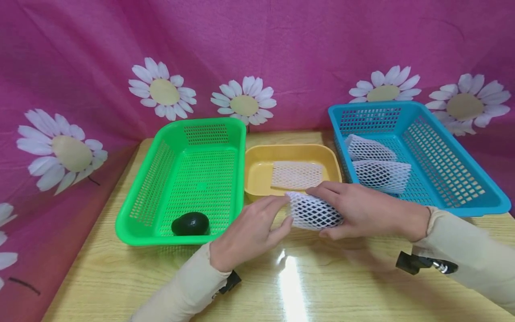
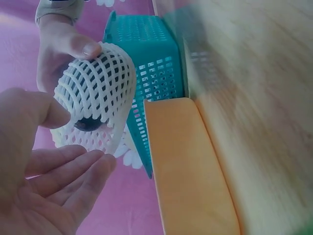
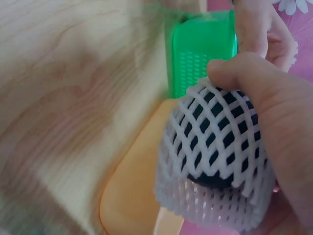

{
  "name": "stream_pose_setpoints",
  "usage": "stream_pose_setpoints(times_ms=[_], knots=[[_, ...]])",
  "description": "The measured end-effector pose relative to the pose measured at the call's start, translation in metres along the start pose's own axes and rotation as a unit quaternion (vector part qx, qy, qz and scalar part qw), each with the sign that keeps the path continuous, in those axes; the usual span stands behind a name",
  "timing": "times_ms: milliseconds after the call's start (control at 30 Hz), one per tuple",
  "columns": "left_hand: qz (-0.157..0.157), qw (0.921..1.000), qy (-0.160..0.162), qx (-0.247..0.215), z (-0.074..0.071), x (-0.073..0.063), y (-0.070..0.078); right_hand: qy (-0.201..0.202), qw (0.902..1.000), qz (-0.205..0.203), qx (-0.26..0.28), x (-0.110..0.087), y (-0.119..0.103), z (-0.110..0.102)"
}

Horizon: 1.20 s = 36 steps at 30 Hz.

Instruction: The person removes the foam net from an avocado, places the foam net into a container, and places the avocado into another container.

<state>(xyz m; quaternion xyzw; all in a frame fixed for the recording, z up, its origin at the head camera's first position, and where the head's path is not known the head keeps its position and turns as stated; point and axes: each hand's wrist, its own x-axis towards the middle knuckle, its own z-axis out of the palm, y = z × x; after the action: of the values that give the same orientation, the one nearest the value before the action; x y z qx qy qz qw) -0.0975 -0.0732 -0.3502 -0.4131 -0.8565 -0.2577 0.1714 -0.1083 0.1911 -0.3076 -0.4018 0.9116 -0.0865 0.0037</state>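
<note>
My right hand (image 1: 364,212) grips a dark avocado (image 2: 88,124) inside a white foam net sleeve (image 1: 314,212), held above the table's middle. In the right wrist view the avocado (image 3: 212,181) shows at one mouth of the sleeve, whose rim extends past it. My left hand (image 1: 251,230) is at the sleeve's left end, fingers fairly straight and thumb apart. Its fingertips (image 2: 105,161) meet the sleeve's rim. Another avocado (image 1: 191,223), bare, lies at the near end of the green basket (image 1: 138,179). A flat foam net sleeve (image 1: 297,175) lies in the yellow tub (image 1: 257,179).
To the right stands a blue basket (image 1: 462,152), with two netted fruits (image 1: 368,150) along its left side. The yellow tub sits between the baskets, behind my hands. A pink flowered cloth (image 1: 297,58) hangs behind the wooden table (image 1: 322,286).
</note>
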Motion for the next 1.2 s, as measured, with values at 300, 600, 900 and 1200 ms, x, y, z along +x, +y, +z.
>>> stream_pose_setpoints(times_ms=[300, 600, 900, 1200], knots=[[0.003, 0.9997, 0.02, -0.013, 0.009, -0.006, -0.003, 0.0, 1.0, 0.003, 0.009, 0.003, -0.001, 0.018], [0.006, 0.9999, 0.009, -0.008, 0.016, -0.01, -0.002, -0.011, 0.9998, -0.006, 0.013, 0.004, -0.002, 0.037], [-0.005, 0.9992, -0.021, -0.032, 0.021, -0.01, -0.004, 0.02, 0.9988, -0.034, 0.03, 0.009, -0.001, 0.056], [-0.006, 0.9991, -0.027, -0.031, 0.025, -0.01, -0.006, 0.019, 0.9988, -0.018, 0.041, 0.013, 0.0, 0.064]])
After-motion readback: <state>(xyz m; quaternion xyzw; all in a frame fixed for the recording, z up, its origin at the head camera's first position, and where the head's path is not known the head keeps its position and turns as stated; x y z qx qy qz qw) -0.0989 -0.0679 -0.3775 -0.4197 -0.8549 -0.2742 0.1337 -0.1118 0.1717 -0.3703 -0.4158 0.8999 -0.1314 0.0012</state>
